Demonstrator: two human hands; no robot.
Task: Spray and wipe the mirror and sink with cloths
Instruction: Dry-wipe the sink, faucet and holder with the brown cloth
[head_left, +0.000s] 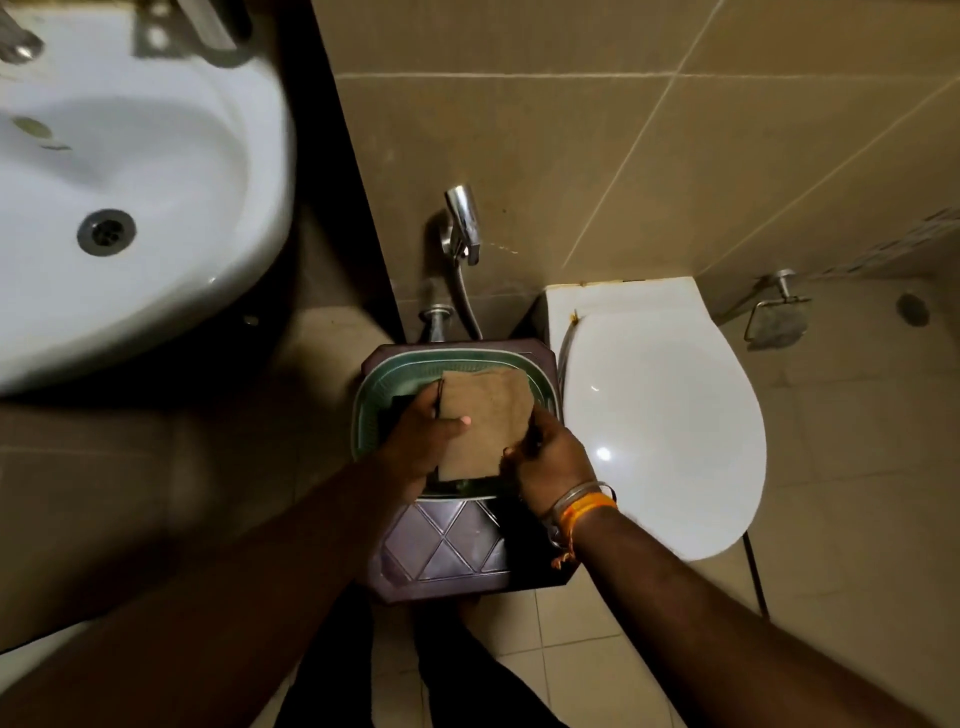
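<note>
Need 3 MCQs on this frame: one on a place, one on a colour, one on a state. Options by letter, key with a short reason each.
1. Where is the brown cloth?
A. In the sink bowl
B. Over the green basket on the stool
C. On the toilet lid

2. What colour is the basket?
A. Green
B. Red
C. Yellow

3. What state is the toilet lid in?
A. Raised
B. Removed
C. Closed

Answers:
1. B: the left hand and the right hand hold the cloth by its two sides above the basket, which sits on the purple stool between the sink and the toilet.
2. A: its slatted rim shows green around the cloth.
3. C: the white lid lies flat over the bowl, with a light glare on top.
</note>
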